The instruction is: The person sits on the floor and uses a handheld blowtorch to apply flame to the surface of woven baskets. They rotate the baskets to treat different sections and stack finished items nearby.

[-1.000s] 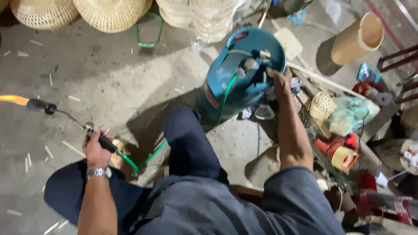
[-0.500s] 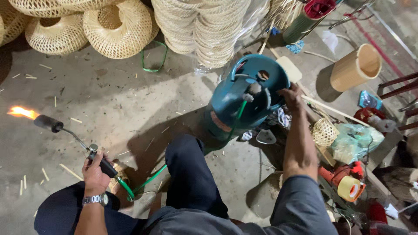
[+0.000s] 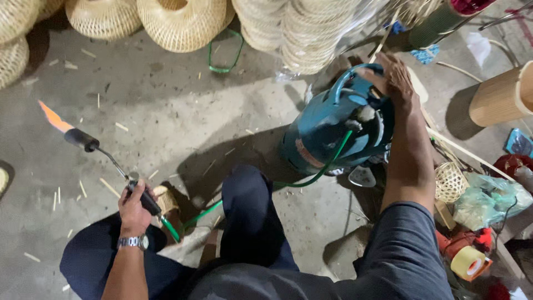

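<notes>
Left hand (image 3: 136, 203): closed around gas torch (image 3: 111, 161) handle, flame lit at nozzle, above concrete floor (image 3: 183, 122). Right hand (image 3: 394, 80): fingers curled over top ring of teal gas cylinder (image 3: 333, 125), standing tilted on floor. Green hose (image 3: 319, 172) joined cylinder to torch. Woven baskets (image 3: 183, 22) lay beyond.

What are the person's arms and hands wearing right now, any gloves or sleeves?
No gloves: both hands are bare. The left hand has a silver metal wristwatch on the wrist, with the forearm uncovered. The right hand wears nothing; a dark grey-blue short sleeve covers that upper arm.
</notes>
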